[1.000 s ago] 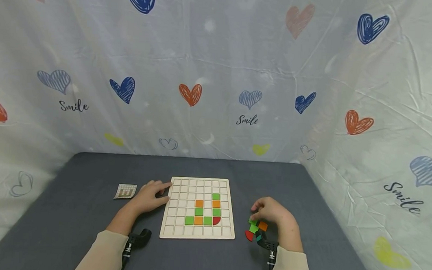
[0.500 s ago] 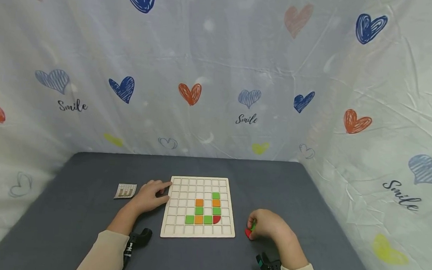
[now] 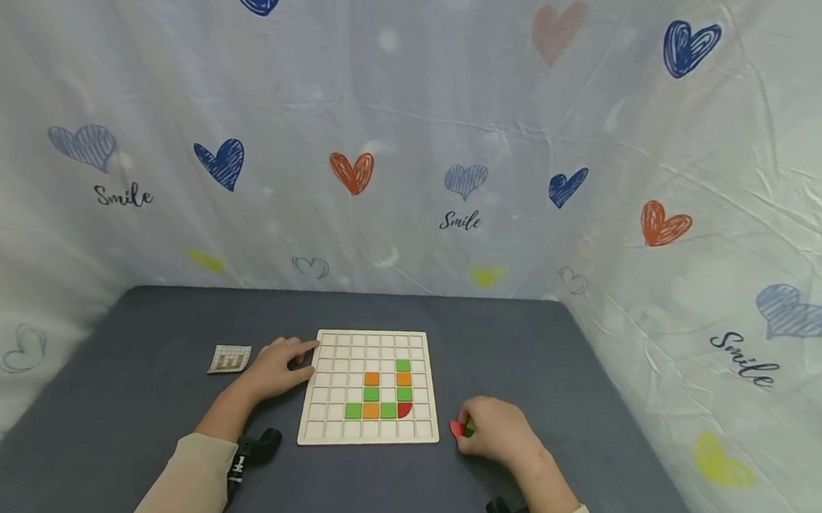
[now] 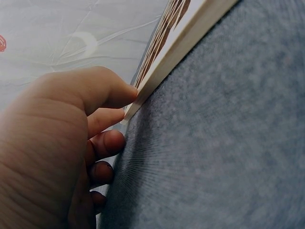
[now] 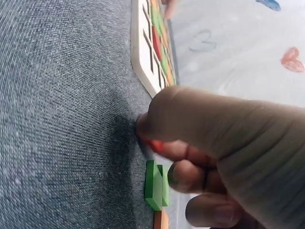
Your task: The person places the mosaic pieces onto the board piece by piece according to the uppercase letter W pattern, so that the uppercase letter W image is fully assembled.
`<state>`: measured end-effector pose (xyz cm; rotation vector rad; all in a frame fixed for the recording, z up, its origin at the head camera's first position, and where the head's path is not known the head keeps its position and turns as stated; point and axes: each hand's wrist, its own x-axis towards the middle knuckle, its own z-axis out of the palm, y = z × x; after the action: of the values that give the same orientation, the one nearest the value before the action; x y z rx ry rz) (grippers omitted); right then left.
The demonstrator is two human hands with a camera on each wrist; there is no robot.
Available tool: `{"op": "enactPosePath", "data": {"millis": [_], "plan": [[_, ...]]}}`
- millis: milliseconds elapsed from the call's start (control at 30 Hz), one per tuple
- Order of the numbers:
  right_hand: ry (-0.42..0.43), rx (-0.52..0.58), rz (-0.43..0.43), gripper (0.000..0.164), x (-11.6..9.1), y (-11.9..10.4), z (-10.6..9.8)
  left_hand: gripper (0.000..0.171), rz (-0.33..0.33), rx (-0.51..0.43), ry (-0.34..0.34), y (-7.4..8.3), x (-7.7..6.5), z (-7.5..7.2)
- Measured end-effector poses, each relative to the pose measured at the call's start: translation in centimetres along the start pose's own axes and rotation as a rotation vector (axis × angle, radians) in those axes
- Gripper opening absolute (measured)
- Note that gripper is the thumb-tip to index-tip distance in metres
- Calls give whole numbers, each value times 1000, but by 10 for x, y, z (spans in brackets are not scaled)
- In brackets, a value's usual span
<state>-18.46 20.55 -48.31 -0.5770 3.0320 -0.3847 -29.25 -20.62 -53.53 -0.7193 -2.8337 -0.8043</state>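
A pale gridded board (image 3: 339, 353) lies on the dark table, with several green and orange square tiles and one red rounded tile (image 3: 404, 410) set in its cells. At its left edge rests my left hand (image 3: 276, 369), the thumb and forefinger touching the side of the frame (image 4: 167, 69). To the right of the board, my right hand (image 3: 495, 431) pinches a red rounded tile (image 5: 155, 145) between thumb and forefinger, low over the cloth. Loose green tiles (image 5: 153, 186) and an orange tile (image 5: 161, 219) lie beside its curled fingers, mostly hidden in the head view.
A small printed card (image 3: 230, 359) lies left of the board, beyond the left forearm. Dark cloth (image 3: 371, 487) covers the table. A white curtain with hearts (image 3: 403, 132) hangs behind and at both sides. Each wrist wears a black camera mount (image 3: 258, 446).
My right hand has come nearer from the far side of the loose tiles and now pinches the red one. The left hand stays at the board's edge. The head view has shifted slightly.
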Motion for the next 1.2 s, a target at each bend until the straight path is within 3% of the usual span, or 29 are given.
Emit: {"op": "enactPosePath", "data": {"millis": [433, 767, 1000, 1200], "plan": [[77, 41, -37, 14, 22, -32, -21, 50, -5, 3, 18, -1, -1, -1], [72, 189, -87, 23, 52, -76, -36, 50, 4, 2, 16, -1, 0, -1], [55, 324, -111, 21, 64, -100, -30, 49, -10, 4, 7, -1, 0, -1], [46, 337, -129, 18, 72, -114, -14, 51, -23, 1, -6, -2, 2, 0]]}}
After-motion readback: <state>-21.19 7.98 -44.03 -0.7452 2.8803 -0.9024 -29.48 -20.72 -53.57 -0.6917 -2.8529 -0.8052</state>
